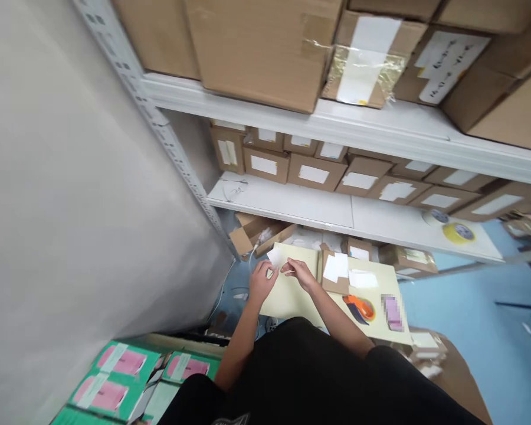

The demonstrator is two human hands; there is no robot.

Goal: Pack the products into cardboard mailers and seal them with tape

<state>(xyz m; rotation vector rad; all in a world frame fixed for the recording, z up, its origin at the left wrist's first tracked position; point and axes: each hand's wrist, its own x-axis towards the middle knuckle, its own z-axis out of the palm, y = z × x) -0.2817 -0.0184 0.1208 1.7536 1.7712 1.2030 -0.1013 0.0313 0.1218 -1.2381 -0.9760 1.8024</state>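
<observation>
Above the surface (292, 301), a paper (275, 256) was held.
Left grip (261, 282) pinched it; right grip (300, 271) was just beside, closure undetermined.

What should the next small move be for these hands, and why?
Perhaps steady the white slip from both sides: the left hand appears to pinch it above the pale yellow tabletop, and the right hand is close beside it, contact unclear.

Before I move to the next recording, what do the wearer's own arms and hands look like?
The left hand and right hand are ungloved, with no wristwear visible. The forearms are bare below black sleeves, part of a black top with a small pale print at the picture's bottom edge.
</observation>
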